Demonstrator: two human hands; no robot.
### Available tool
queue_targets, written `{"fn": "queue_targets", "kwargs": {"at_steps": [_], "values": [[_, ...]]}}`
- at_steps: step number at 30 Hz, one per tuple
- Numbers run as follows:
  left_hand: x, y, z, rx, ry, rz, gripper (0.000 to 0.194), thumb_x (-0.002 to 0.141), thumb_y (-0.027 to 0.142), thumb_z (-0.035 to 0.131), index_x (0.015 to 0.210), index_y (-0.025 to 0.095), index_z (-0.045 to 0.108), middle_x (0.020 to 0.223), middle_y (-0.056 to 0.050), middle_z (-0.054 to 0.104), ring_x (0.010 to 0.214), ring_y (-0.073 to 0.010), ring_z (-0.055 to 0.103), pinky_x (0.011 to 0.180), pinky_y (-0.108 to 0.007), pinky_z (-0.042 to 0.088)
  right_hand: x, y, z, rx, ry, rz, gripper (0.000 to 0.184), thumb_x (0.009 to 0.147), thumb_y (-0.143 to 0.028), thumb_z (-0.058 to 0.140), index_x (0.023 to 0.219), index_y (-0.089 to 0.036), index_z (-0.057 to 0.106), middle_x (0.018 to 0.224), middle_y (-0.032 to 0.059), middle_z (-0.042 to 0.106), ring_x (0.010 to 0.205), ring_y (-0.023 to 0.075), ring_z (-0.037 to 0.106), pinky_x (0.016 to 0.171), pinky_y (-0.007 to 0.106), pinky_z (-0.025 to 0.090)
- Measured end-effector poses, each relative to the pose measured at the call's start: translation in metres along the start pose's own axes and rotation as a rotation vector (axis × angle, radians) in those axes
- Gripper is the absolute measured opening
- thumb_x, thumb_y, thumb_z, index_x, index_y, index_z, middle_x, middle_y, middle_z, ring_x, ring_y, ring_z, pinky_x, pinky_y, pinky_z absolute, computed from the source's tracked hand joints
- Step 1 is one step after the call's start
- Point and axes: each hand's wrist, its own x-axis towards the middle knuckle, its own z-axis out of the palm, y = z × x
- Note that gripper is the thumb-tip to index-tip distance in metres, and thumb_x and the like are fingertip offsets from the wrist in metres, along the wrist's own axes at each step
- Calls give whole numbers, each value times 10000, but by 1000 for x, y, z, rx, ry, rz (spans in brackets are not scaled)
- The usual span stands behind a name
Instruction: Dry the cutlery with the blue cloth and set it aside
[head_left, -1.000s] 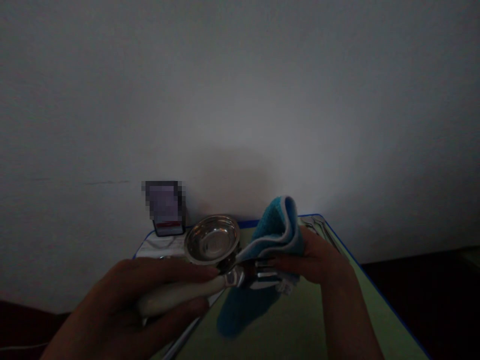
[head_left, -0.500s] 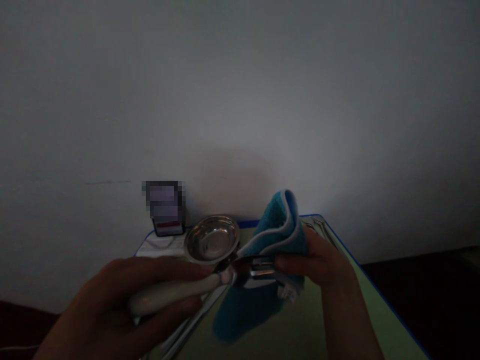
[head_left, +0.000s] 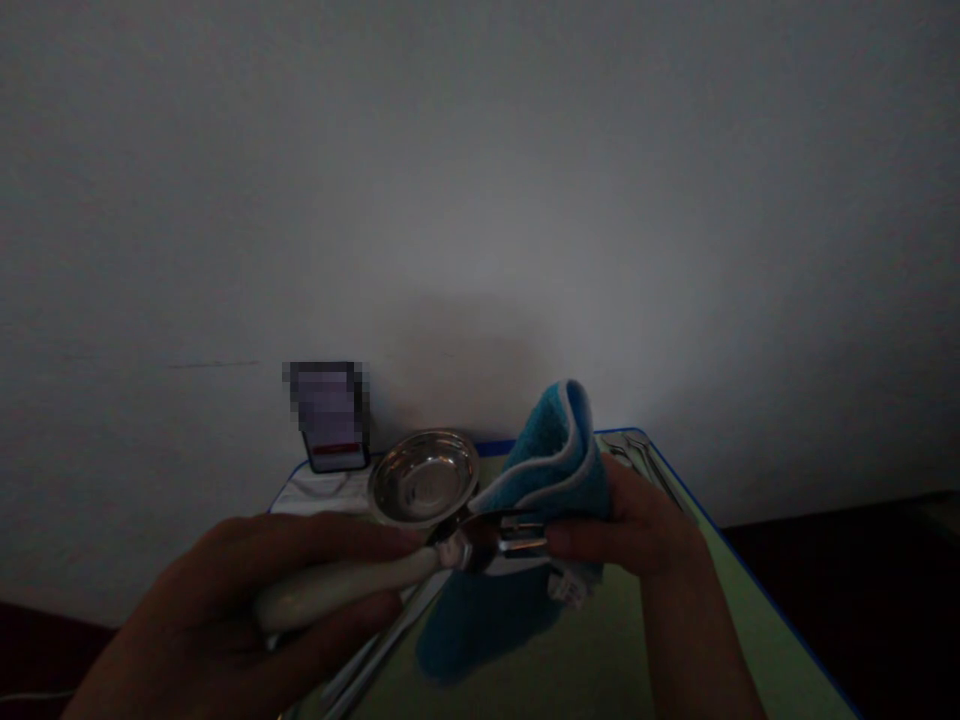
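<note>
A fork (head_left: 349,592) with a thick white handle and metal head lies across my left hand (head_left: 247,590), which is closed around the handle. Its tines point right, towards my right hand (head_left: 637,520). That hand is closed on a blue cloth (head_left: 555,460) with a pale edging and a white tag. Cloth is bunched behind the fork's head, and part of it hangs below. My right thumb is at the tips of the tines, against the cloth.
A shiny metal bowl (head_left: 426,480) sits at the back of the green, blue-edged table (head_left: 600,650). Left of it a phone (head_left: 334,415) leans against the wall. Several metal utensils (head_left: 649,460) lie at the back right; more long utensils (head_left: 375,650) lie near my left hand.
My left hand and the fork have shifted slightly left and turned a little. The cloth's hanging part has also drifted left. Both hands keep their hold.
</note>
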Motion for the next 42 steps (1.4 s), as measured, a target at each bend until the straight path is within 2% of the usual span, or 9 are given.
{"fn": "queue_targets", "kwargs": {"at_steps": [3,7,11,17,22,27,32,35,42], "values": [[1,2,-1,-5,9,-30,190,705,483,615,889,438,636,731,56,682,598,-145,653,524,-211,574,1,-1,0,3,-10,1,320,740,-281,656,1051,-204,645,907,15,696,778,86,634,721,160,502],[5,2,-2,-14,5,28,191,705,487,613,890,443,635,702,69,688,567,-142,651,499,-200,567,1,-2,0,46,-26,-20,313,752,-273,649,1063,-239,640,882,-18,695,778,57,627,729,132,482],[5,2,-3,-24,-9,29,183,694,462,627,876,444,640,665,74,680,512,-132,629,435,-182,539,2,-3,2,52,-34,23,314,741,-310,654,1041,-220,653,865,-6,692,806,96,635,756,186,497],[-1,-2,-2,-16,8,-27,155,687,419,630,840,426,656,690,52,685,575,-146,636,489,-212,554,1,-2,3,76,-9,25,285,741,-299,656,1020,-238,663,840,-18,693,783,80,632,727,155,497],[1,-2,-2,-27,-5,17,189,665,394,654,852,420,662,685,58,695,562,-144,636,490,-215,548,2,0,1,90,-28,-18,285,749,-263,650,1034,-250,654,854,-27,693,766,64,630,723,145,494],[1,5,-3,-32,22,-114,147,642,393,666,787,415,684,715,56,701,626,-159,642,531,-234,549,3,-3,2,82,-35,-9,265,754,-258,639,1018,-242,662,850,-26,689,787,70,628,746,147,490],[0,4,-3,-54,0,-59,223,616,345,677,818,439,677,692,65,693,584,-151,631,523,-229,542,3,-4,4,107,-32,31,272,733,-277,657,1000,-226,674,818,-16,694,759,82,632,731,157,497],[0,4,-3,-62,26,-112,192,622,350,668,793,439,677,702,63,693,610,-152,631,524,-225,538,3,-2,3,128,-15,22,272,727,-266,665,999,-246,674,826,-30,695,740,64,629,716,134,487],[-3,8,-2,-69,6,-197,163,604,409,692,766,424,682,729,51,681,645,-161,627,530,-218,544,0,1,2,129,43,59,259,712,-272,684,967,-231,681,816,-17,683,687,71,611,641,146,499]]}}
